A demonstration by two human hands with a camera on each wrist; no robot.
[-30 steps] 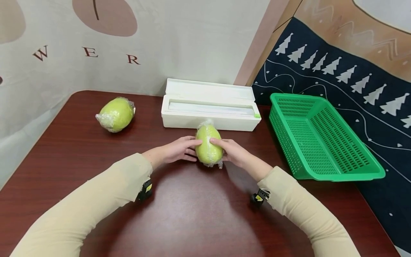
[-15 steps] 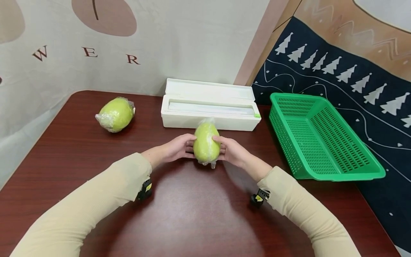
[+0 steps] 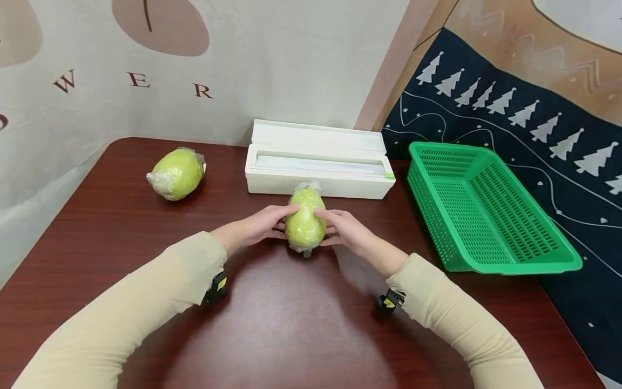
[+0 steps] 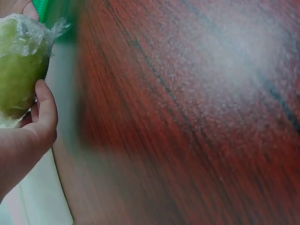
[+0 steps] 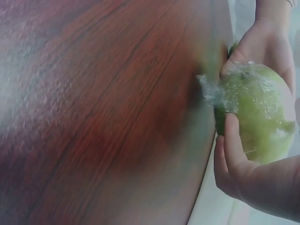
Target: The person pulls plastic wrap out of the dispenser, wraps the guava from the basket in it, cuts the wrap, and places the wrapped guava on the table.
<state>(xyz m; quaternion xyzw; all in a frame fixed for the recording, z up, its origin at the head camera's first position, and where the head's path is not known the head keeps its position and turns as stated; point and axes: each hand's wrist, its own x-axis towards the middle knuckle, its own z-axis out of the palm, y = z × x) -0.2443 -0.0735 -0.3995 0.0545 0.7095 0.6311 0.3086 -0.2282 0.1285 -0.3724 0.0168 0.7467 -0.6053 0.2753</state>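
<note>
A yellow-green, oval fruit in crinkled cling film is held between both hands in the middle of the head view. My left hand grips its left side, thumb on top and the other fingers around the side. From the right, my right hand grips it the same way. In the left wrist view the fruit shows a loose twist of film at one end. The right wrist view shows the bunched film on the fruit near my right thumb. A second wrapped fruit lies at the back left.
Behind the hands stands a long white cling film dispenser box with its lid raised against the wall. A green plastic basket sits on the right side of the dark red-brown wooden table.
The fruit between the hands has shifted a little to the left and turned, its lower film tail now pointing down near the middle. Both hands keep hold of it.
</note>
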